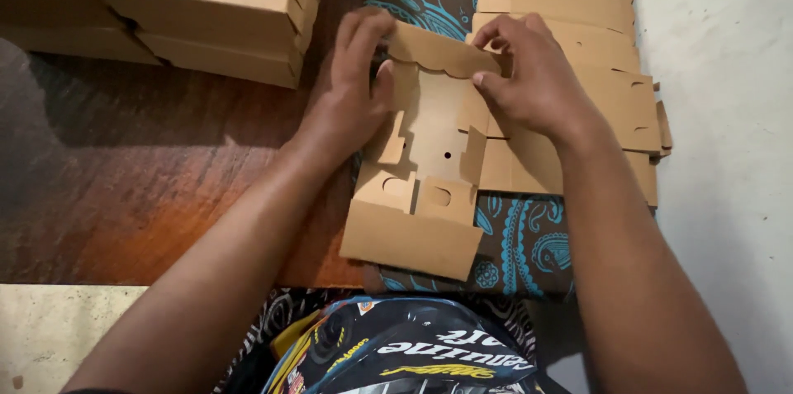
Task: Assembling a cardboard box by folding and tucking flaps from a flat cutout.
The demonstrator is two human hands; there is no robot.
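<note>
A brown die-cut cardboard box blank (429, 187) lies partly folded in front of me, its near flap turned down toward me. My left hand (351, 84) grips the blank's far left side, fingers curled over the raised flap. My right hand (533, 76) pinches the same raised flap (434, 49) from the right, thumb pressing its front. Both hands hold the far wall upright between them.
Folded cardboard boxes (206, 6) are stacked at the far left on the dark wooden floor (140, 163). A pile of flat blanks (611, 88) lies under my right hand on a brown and turquoise patterned cloth (529, 245). A pale floor (727, 113) runs along the right.
</note>
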